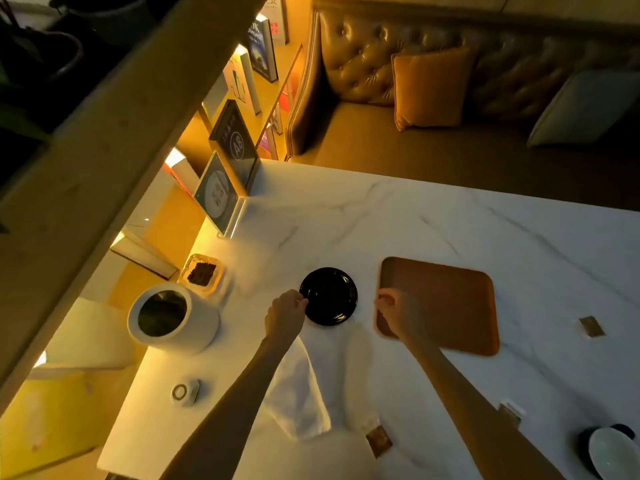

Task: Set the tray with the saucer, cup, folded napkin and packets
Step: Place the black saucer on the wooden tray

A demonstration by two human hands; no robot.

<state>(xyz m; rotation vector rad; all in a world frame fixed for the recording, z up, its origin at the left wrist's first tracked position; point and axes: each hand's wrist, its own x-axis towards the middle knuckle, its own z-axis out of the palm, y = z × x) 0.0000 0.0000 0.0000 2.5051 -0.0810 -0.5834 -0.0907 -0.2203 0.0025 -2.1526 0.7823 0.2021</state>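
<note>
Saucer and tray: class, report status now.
Left hand fingers pinching black saucer rim. Right hand open over empty wooden tray. Path clear.

Café or lounge seating area: tufted brown leather booth sofa [398,64] with cushions, white marble-look table [450,230], acrylic table-number sign marked A8 [235,147], warm-lit shelf of displayed books [249,74].

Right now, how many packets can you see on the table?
3 packets: one right of the tray, one at the near edge beside the napkin, and one by the right forearm, small and hard to confirm. More could be hidden.
</note>
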